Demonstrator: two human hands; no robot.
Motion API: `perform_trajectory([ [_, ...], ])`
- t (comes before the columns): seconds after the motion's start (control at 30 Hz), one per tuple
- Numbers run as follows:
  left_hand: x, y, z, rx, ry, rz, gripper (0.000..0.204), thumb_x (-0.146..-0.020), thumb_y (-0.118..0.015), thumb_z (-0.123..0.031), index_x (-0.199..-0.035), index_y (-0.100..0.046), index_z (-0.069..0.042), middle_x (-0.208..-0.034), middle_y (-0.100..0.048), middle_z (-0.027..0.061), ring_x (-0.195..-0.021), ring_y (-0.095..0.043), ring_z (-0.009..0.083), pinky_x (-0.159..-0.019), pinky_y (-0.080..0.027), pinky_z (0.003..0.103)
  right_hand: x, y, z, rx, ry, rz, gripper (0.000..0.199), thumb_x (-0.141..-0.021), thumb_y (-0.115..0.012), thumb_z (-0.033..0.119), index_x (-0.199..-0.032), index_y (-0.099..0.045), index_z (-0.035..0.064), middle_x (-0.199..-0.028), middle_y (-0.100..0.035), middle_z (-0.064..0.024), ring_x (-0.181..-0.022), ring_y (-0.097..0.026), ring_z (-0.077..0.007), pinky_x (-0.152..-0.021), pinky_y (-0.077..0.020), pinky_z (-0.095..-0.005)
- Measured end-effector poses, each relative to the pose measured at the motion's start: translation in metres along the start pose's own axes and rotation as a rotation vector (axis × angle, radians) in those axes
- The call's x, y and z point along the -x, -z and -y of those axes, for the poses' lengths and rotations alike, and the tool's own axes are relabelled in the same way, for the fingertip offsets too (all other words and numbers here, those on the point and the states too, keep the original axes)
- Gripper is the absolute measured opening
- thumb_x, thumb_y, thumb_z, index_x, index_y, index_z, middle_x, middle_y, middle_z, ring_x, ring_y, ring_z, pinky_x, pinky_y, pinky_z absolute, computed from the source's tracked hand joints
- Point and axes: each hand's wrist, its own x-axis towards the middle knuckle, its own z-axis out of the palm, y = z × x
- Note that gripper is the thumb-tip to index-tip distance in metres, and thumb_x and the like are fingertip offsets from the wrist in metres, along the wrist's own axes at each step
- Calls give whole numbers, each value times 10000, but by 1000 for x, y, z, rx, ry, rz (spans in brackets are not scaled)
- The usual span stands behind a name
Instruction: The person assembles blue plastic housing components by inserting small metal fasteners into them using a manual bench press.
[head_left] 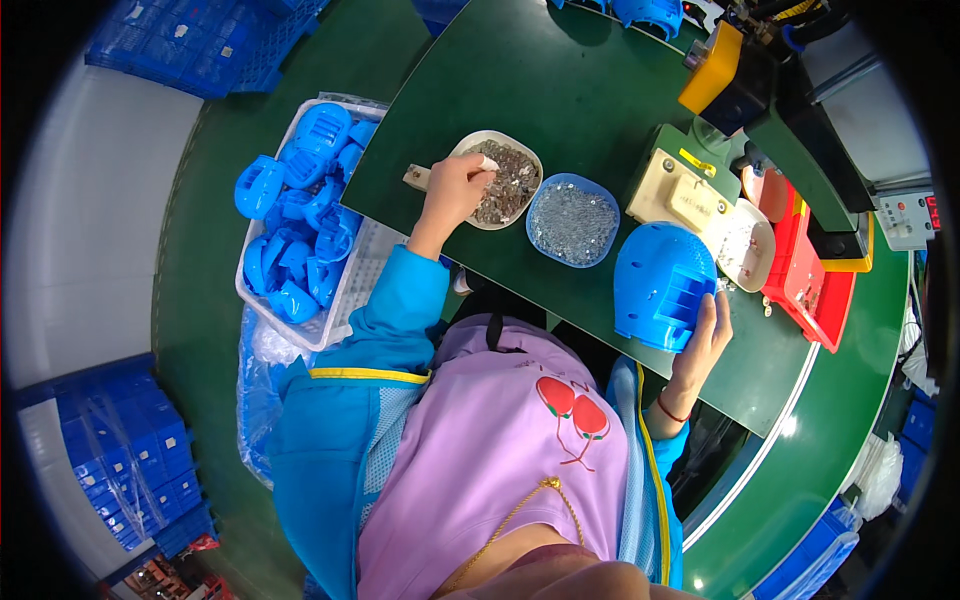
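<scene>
My left hand [456, 196] is over a whitish tray [541, 168] filled with small metal parts [515, 185]. Its fingers are pinched together among the parts, and something white covers a fingertip. Whatever lies between those fingers is too small to make out. My right hand [703, 345] grips the right side of a blue plastic shell [650, 270], fingers on top and the thumb hidden. The shell, rounded at its far end and with a slotted recess, is by the table's near edge. Between the hands, a blue tray [533, 236] contains many small clear or silvery pieces [572, 222].
Left of the green table [440, 110], a white crate [325, 338] holds several blue shells [322, 130]. A bench machine [740, 75] with a cream fixture [680, 200] rises at the right. Beside it are a pale dish [748, 245] and red bins [805, 280].
</scene>
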Motion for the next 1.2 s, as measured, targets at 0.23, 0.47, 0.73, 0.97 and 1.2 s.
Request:
perform_trajectory([
  [0.23,2,-2,0,268,173,70,164,-876,-707,-66,-1019,-714,13,-876,-738,118,-748,-710,154,-624,-560,269,3,-4,3,68,-57,107,485,-990,-596,311,-1169,-579,-139,-961,-631,-75,-883,-541,-119,-771,-450,-260],
  [0.47,5,-3,-7,597,259,98,174,-917,-675,-44,-1076,-695,25,-897,-714,79,-779,-688,130,-696,-588,241,10,-15,0,-10,12,74,496,-984,-607,305,-1195,-573,-143,-985,-633,-94,-907,-541,-125,-802,-450,-272],
  [0.73,20,-9,-42,665,214,202,176,-934,-658,-48,-1087,-683,34,-951,-709,112,-843,-718,186,-749,-605,266,11,-7,-9,-96,-16,30,433,-978,-586,193,-1282,-539,-112,-1100,-630,-126,-988,-567,-157,-883,-450,-294],
  [0.97,52,-20,-117,853,138,393,186,-951,-619,-17,-1128,-654,25,-989,-703,130,-886,-719,228,-790,-598,300,7,-15,-6,-123,118,-135,488,-926,-632,79,-1359,-489,-92,-1277,-588,-173,-1161,-563,-217,-1034,-415,-349],
  [1.2,84,-61,-164,804,-159,432,93,-948,-609,19,-1041,-618,18,-970,-686,117,-878,-704,203,-742,-593,296,4,-19,-2,-122,323,-290,625,-878,-701,69,-1401,-412,-112,-1272,-582,-225,-1155,-597,-255,-1009,-457,-358],
])
